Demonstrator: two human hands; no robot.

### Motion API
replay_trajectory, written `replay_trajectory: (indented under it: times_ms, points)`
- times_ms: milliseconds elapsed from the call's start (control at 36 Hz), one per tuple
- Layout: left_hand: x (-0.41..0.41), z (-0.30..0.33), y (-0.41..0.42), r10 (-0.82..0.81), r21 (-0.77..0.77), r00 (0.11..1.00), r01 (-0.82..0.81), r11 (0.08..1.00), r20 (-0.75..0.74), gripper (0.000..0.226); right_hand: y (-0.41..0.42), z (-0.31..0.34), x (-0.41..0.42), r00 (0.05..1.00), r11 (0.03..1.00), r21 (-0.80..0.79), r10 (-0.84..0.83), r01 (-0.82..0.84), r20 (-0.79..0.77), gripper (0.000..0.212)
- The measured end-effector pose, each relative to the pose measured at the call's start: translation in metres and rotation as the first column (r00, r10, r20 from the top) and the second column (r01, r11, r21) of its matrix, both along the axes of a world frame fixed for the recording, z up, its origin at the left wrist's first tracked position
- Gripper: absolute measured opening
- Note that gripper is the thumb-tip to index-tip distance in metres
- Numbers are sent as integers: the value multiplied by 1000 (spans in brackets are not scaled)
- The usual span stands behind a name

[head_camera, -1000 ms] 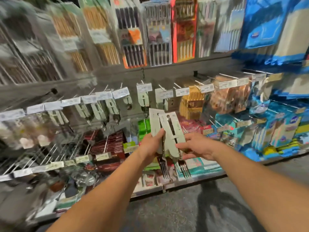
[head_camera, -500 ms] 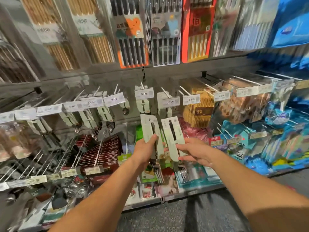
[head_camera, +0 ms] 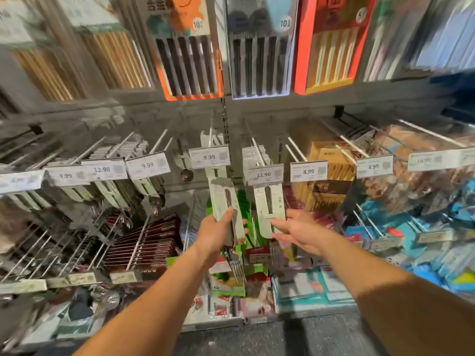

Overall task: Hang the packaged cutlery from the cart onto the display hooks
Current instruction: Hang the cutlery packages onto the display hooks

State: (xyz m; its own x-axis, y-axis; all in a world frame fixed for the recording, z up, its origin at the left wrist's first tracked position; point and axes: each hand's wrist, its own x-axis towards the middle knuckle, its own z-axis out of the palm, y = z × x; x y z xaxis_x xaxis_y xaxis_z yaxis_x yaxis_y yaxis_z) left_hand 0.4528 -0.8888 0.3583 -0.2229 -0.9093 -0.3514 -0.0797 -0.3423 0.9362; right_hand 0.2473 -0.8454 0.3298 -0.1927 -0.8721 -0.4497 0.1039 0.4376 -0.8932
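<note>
Both hands are raised toward the middle row of display hooks, each with a carded fork. The left hand (head_camera: 217,233) curls its fingers round the lower part of one fork pack (head_camera: 224,201), thumb on the front, so the card stands upright with its top near the 9.99 price tag (head_camera: 208,157) at 12 o'clock from the hand; held low like this, the top of the card stays free to meet a hook. The tines (head_camera: 237,269) hang bare below the card at 6 o'clock.

The right hand (head_camera: 299,231) pinches the bottom edge of a second fork pack (head_camera: 271,204), fingers stretched along its lower right side. This card's top sits just under the 12.90 tag (head_camera: 264,173), whose hook (head_camera: 257,150) already carries matching cards (head_camera: 253,156), so it looks lined up for that peg. Whether its hang hole is already on the wire, I cannot tell; the tag hides it.

The cart is not in view. Boxed chopsticks (head_camera: 190,60) hang in the row above at 12 o'clock.
</note>
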Motion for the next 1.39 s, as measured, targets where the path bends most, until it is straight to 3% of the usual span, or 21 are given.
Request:
replay_trajectory:
  times_ms: [111, 306, 611, 750, 889, 1028, 1389]
  points:
    - [1, 0, -5, -1, -21, 1000, 1, 1000, -10, 29, -7, -1, -2, 1000, 999, -37, 4, -4, 8, 31]
    - [8, 0, -1, -35, -10, 999, 35, 999, -35, 22, -9, -1, 7, 1000, 998, -58, -10, 10, 3, 39]
    - [8, 3, -4, -35, -18, 999, 34, 999, -36, 18, -14, 0, 7, 1000, 996, -88, -6, 6, 1, 25]
    - [1, -1, -5, -30, -7, 999, 30, 1000, -38, 23, -16, -3, 1, 1000, 998, -59, 22, -23, -13, 36]
    - [-5, -2, -5, -25, 8, 999, 25, 1000, -31, 26, -16, -11, -3, 1000, 1000, -7, 12, -12, -1, 68]
    - [-6, -8, -6, -20, 5, 1000, 20, 1000, -23, 27, -11, -4, 2, 999, 999, -31, 18, -17, 35, 46]
    - [-6, -13, 0, -21, 32, 999, 23, 999, -32, 36, 0, -10, 6, 1000, 999, -46, 20, -18, 23, 30]
